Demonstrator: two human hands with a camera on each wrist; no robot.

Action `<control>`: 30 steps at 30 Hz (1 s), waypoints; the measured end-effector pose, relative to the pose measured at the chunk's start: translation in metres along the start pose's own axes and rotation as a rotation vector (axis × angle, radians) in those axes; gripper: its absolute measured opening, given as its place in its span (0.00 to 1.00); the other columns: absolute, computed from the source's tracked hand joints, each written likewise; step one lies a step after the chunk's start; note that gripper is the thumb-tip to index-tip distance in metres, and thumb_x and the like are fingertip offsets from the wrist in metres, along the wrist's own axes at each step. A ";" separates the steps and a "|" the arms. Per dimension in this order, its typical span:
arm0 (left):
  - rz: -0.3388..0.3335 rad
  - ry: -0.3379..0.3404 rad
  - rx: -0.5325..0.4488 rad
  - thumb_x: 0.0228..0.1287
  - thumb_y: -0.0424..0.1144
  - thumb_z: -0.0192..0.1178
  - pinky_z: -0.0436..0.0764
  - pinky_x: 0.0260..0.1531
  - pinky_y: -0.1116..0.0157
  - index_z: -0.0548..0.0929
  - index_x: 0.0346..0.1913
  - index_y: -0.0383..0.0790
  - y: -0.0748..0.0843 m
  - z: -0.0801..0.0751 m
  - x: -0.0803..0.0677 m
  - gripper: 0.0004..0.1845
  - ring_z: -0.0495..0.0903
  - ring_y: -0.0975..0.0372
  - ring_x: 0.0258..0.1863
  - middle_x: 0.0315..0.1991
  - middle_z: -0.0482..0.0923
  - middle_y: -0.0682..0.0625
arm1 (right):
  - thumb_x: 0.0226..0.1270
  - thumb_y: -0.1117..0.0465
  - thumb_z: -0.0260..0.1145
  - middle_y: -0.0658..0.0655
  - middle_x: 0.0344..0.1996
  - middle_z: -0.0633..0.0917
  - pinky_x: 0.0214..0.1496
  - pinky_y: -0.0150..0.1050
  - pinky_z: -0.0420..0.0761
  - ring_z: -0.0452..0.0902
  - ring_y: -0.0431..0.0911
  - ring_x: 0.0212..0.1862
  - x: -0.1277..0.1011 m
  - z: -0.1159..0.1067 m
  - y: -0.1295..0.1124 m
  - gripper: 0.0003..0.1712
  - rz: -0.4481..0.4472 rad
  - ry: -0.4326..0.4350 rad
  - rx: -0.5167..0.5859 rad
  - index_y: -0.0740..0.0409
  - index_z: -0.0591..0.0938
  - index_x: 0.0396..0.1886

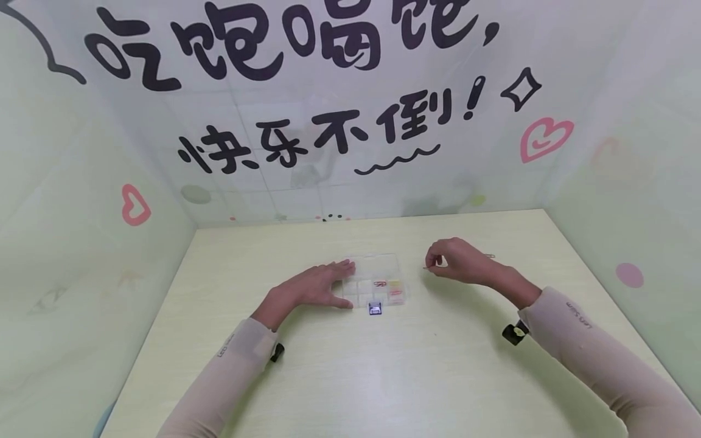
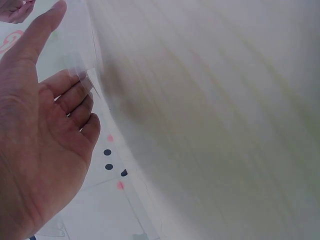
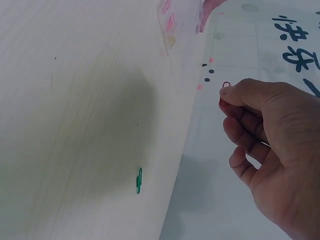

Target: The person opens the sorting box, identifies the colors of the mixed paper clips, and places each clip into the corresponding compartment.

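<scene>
A clear plastic compartment box [image 1: 378, 264] lies on the table in the head view, with red [image 1: 380, 283], yellow and pink paper clips in its small sections. My left hand [image 1: 320, 285] steadies the left side of the box, thumb and fingers spread along its edge; the left wrist view shows this hand's palm [image 2: 55, 130]. Right of the box, my right hand [image 1: 457, 260] is held over the table. Between its thumb and index finger it pinches a red paper clip [image 3: 226, 84], whose loop sticks out past the fingertips.
A green paper clip [image 3: 139, 181] lies on the tabletop [image 3: 75, 150] near the right hand. At the box's front edge is a small dark blue and white piece [image 1: 375, 308]. Printed cloth walls [image 1: 350, 194] stand behind and beside the table.
</scene>
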State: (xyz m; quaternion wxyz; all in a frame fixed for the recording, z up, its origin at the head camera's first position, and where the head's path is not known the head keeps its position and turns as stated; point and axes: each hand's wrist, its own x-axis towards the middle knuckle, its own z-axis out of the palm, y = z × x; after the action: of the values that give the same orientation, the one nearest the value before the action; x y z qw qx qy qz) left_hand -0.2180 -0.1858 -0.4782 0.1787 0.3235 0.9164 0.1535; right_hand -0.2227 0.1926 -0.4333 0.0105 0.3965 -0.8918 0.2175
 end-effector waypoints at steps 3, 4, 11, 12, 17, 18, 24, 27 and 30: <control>0.002 -0.001 0.005 0.65 0.66 0.69 0.57 0.82 0.48 0.62 0.84 0.45 0.000 -0.001 0.000 0.52 0.53 0.52 0.85 0.86 0.52 0.49 | 0.65 0.71 0.75 0.47 0.32 0.88 0.39 0.38 0.82 0.81 0.43 0.36 0.006 0.004 -0.007 0.04 -0.007 -0.011 -0.001 0.60 0.89 0.35; 0.003 -0.001 0.007 0.65 0.66 0.69 0.57 0.82 0.48 0.62 0.84 0.45 0.000 -0.001 0.000 0.52 0.53 0.52 0.85 0.86 0.52 0.49 | 0.65 0.71 0.75 0.48 0.33 0.88 0.39 0.38 0.83 0.81 0.44 0.36 0.008 0.006 -0.009 0.03 -0.006 -0.016 0.000 0.60 0.90 0.35; 0.007 -0.001 0.006 0.65 0.66 0.69 0.57 0.82 0.47 0.61 0.84 0.45 -0.002 0.000 0.000 0.53 0.53 0.52 0.85 0.86 0.52 0.48 | 0.67 0.70 0.73 0.48 0.34 0.88 0.41 0.38 0.83 0.81 0.43 0.37 0.022 0.020 -0.019 0.02 -0.014 -0.033 0.015 0.61 0.90 0.37; 0.006 -0.001 0.007 0.65 0.67 0.69 0.57 0.82 0.47 0.61 0.84 0.45 -0.002 0.001 0.000 0.53 0.52 0.52 0.85 0.86 0.52 0.49 | 0.66 0.70 0.73 0.48 0.34 0.88 0.41 0.38 0.83 0.81 0.43 0.37 0.024 0.022 -0.021 0.03 -0.022 -0.030 0.015 0.61 0.90 0.37; 0.005 0.003 0.012 0.64 0.67 0.69 0.57 0.82 0.48 0.61 0.84 0.46 -0.003 0.000 0.001 0.53 0.53 0.52 0.85 0.86 0.52 0.49 | 0.66 0.70 0.74 0.48 0.34 0.88 0.42 0.37 0.84 0.81 0.43 0.37 0.033 0.028 -0.028 0.03 -0.059 -0.019 0.014 0.60 0.90 0.36; 0.004 0.004 0.012 0.64 0.67 0.69 0.57 0.82 0.48 0.61 0.84 0.46 -0.003 0.000 0.001 0.53 0.53 0.52 0.84 0.86 0.52 0.49 | 0.66 0.71 0.74 0.48 0.34 0.88 0.42 0.37 0.84 0.81 0.43 0.37 0.034 0.029 -0.030 0.03 -0.065 -0.017 0.014 0.60 0.90 0.36; 0.005 0.012 -0.006 0.64 0.67 0.69 0.58 0.82 0.48 0.61 0.84 0.45 -0.002 0.000 0.002 0.53 0.54 0.52 0.84 0.86 0.52 0.49 | 0.66 0.70 0.75 0.49 0.34 0.89 0.43 0.37 0.84 0.81 0.44 0.37 0.043 0.039 -0.034 0.03 -0.079 -0.019 0.001 0.60 0.90 0.37; 0.008 0.009 -0.010 0.64 0.68 0.69 0.58 0.82 0.48 0.61 0.84 0.45 -0.002 0.000 0.002 0.53 0.54 0.52 0.84 0.86 0.52 0.48 | 0.66 0.69 0.74 0.49 0.35 0.89 0.44 0.36 0.84 0.81 0.42 0.38 0.047 0.045 -0.036 0.03 -0.069 -0.030 -0.002 0.59 0.90 0.37; 0.012 0.009 -0.009 0.64 0.68 0.69 0.58 0.82 0.48 0.61 0.84 0.45 -0.002 0.000 0.002 0.53 0.54 0.52 0.84 0.86 0.52 0.48 | 0.67 0.69 0.74 0.49 0.35 0.89 0.45 0.36 0.84 0.81 0.42 0.38 0.051 0.051 -0.039 0.03 -0.056 -0.034 -0.001 0.57 0.90 0.37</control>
State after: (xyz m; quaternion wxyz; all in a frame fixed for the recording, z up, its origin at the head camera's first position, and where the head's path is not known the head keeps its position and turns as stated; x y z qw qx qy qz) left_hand -0.2199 -0.1859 -0.4796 0.1750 0.3277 0.9145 0.1604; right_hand -0.2223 0.1138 -0.4550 0.0014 0.4250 -0.8806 0.2097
